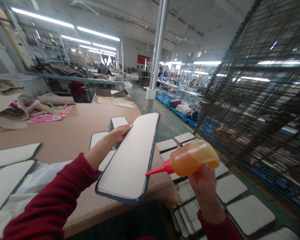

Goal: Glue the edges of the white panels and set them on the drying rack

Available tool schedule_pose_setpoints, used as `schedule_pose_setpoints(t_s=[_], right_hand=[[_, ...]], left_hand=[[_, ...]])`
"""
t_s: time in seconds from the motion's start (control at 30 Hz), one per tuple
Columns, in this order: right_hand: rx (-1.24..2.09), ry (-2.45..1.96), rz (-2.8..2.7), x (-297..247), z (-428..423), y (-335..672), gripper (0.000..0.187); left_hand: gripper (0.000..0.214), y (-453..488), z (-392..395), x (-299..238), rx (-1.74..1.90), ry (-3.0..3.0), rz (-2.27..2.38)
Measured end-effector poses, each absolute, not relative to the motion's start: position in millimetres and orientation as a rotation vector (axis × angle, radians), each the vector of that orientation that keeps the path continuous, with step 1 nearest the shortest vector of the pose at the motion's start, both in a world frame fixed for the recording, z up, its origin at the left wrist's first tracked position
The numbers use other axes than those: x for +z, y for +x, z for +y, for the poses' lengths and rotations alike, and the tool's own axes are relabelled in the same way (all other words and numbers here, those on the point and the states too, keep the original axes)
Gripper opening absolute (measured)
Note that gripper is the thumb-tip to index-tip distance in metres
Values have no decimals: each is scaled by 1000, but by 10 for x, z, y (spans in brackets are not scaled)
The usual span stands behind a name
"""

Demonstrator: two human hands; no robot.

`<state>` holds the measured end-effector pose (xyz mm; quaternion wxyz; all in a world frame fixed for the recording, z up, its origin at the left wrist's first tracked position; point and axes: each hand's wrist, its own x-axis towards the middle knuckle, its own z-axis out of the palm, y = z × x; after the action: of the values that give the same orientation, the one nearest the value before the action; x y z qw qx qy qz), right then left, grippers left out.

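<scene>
My left hand grips the left edge of a long white panel with rounded corners and a dark border, holding it tilted over the table corner. In my right hand is a squeeze bottle of amber liquid, lying nearly level. Its red nozzle points left, and the tip meets the panel's right edge near the lower end. Behind my left hand, smaller white panels with dark edges rest on the table, partly hidden by the arm and the held panel.
The brown-topped table carries more white panels at left and curled scraps. To the right, several panels lie low beside a tall wire rack. A post with a socket box stands ahead. A person works further back.
</scene>
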<state>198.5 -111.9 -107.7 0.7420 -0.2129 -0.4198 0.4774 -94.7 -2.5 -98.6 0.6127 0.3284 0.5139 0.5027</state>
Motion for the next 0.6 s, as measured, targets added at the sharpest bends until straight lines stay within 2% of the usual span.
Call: schedule_pose_setpoints(t_s=[0.2, 0.43, 0.6], right_hand=[[1062, -492, -915, -1072, -1149, 1968, 49], [1083, -548, -868, -1088, -1168, 1973, 69], [1076, -527, -853, -1099, -1171, 1987, 59]], left_hand=[[19, -972, -46, -922, 1170, 716, 1205], [22, -1056, 23, -974, 1181, 667, 1209], [22, -1102, 34, -964, 1248, 619, 1225]])
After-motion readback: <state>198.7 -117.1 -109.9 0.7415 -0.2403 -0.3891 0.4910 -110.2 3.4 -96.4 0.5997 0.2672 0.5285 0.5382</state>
